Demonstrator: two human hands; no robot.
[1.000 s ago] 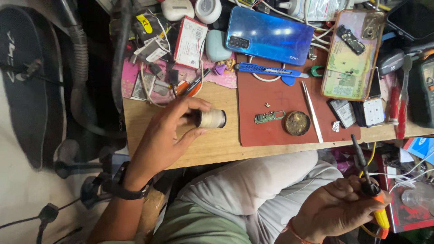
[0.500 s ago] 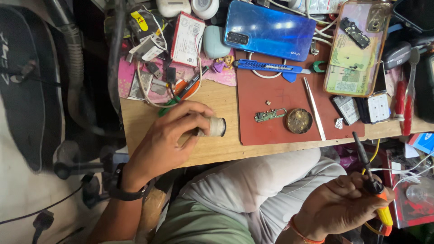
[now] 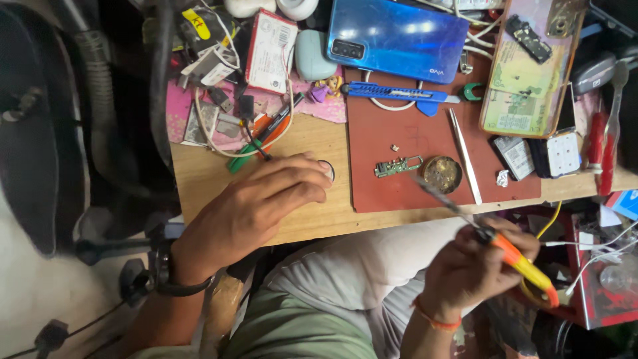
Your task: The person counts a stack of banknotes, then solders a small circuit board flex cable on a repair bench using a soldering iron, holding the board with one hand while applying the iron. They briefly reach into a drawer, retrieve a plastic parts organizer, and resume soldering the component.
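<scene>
While the left hand [image 3: 256,203] covers the spool [image 3: 325,170], the right hand [image 3: 475,269] grips the iron [image 3: 512,256]; keep its tip steady over the board [image 3: 397,166].

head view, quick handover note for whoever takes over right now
Left hand: on the wooden desk, fingers closed over a small spool, mostly hidden.
Right hand: holds a soldering iron by its orange-yellow handle, tip raised near the brass tin.
Small green circuit board and tweezers lie on the red mat.
No joint is being touched; whether any soldering is done can't be told.
</scene>
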